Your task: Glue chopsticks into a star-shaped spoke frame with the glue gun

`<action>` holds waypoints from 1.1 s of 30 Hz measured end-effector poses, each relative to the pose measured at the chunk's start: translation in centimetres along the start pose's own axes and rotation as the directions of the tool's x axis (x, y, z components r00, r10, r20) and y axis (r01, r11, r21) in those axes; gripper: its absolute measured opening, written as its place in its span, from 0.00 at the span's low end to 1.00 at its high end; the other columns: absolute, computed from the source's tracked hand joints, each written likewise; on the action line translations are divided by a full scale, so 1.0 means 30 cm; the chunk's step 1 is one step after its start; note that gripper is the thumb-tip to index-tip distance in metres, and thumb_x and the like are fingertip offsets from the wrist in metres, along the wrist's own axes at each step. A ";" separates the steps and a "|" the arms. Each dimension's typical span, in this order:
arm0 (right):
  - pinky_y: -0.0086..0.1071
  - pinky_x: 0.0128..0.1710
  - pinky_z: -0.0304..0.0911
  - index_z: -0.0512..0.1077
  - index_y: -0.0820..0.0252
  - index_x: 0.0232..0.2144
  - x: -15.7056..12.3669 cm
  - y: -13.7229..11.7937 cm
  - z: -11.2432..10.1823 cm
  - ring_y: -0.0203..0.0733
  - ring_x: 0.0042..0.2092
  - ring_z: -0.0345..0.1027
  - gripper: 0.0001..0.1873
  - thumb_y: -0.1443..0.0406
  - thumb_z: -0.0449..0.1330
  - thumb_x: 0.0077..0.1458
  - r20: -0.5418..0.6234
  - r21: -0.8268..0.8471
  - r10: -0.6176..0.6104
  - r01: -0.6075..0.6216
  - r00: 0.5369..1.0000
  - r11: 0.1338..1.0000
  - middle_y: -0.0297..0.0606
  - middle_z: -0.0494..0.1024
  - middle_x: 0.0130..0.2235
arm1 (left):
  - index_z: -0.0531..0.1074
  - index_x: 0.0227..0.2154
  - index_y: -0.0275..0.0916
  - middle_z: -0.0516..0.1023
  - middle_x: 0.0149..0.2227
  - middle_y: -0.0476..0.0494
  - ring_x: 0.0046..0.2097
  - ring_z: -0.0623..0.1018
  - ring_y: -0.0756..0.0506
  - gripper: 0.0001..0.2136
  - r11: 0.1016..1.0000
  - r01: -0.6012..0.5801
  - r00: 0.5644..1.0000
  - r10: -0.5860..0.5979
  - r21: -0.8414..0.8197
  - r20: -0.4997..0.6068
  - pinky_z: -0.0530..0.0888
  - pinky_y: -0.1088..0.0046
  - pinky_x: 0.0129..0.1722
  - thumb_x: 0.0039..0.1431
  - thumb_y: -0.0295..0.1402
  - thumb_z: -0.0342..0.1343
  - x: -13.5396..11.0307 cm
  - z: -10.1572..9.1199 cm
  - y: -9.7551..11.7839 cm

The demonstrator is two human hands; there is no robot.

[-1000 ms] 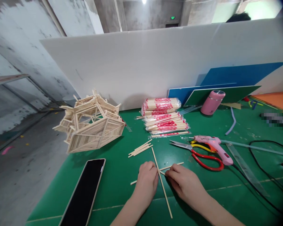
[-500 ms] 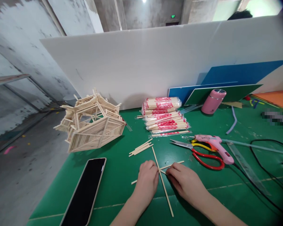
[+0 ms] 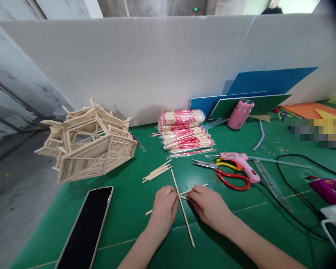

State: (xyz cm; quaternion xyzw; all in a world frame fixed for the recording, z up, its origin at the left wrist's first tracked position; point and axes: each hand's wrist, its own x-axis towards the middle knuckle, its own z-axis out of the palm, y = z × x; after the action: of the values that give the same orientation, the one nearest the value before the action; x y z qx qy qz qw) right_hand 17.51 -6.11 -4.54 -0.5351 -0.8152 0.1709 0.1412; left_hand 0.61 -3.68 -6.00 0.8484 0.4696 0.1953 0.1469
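Two chopsticks cross on the green table in front of me. The near upright chopstick (image 3: 187,220) slants between my hands, over a second chopstick (image 3: 149,213) that runs under my left hand. My left hand (image 3: 164,206) is closed, its fingertips pinching at the crossing. My right hand (image 3: 210,207) is closed too, its fingertips at a thin stick end (image 3: 184,198) just right of the crossing; its far part is hidden by the fingers. Several loose sticks (image 3: 157,172) lie beyond my left hand. To their left stands a house-like model (image 3: 86,149) built of sticks.
Wrapped chopstick bundles (image 3: 187,140) lie at the back, near a pink bottle (image 3: 240,114). Red-handled scissors (image 3: 233,183) and a pink glue gun (image 3: 242,162) with its cord lie at right. A phone (image 3: 85,228) lies at left. A white board (image 3: 114,63) stands behind.
My view has shifted right and slightly down, so everything sits further left in the picture. Both hands keep their hold at the crossing, nearly unmoved on the table.
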 end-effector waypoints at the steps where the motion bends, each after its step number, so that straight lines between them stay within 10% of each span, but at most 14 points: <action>1: 0.26 0.32 0.54 0.68 0.57 0.33 0.002 0.001 -0.001 0.35 0.34 0.62 0.12 0.68 0.45 0.56 0.001 -0.007 -0.004 0.004 1.000 1.000 0.36 0.68 0.31 | 0.67 0.23 0.35 0.68 0.28 0.42 0.32 0.67 0.46 0.10 1.000 -0.003 1.000 0.003 0.002 -0.003 0.65 0.69 0.32 0.55 0.27 0.43 0.000 0.000 -0.001; 33: 0.27 0.32 0.53 0.69 0.56 0.34 -0.010 0.003 0.031 0.36 0.34 0.61 0.11 0.67 0.46 0.56 -0.049 0.043 0.022 -0.020 0.999 0.999 0.36 0.68 0.32 | 0.67 0.23 0.35 0.68 0.29 0.42 0.32 0.67 0.47 0.10 0.999 -0.035 0.999 0.035 -0.006 -0.018 0.65 0.69 0.32 0.54 0.25 0.43 -0.002 0.011 -0.008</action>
State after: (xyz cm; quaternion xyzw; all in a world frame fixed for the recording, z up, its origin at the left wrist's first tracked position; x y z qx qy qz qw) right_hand 17.32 -6.45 -5.43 -0.5447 -0.8019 0.1763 0.1709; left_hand 0.56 -3.61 -6.42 0.8542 0.4554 0.2070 0.1419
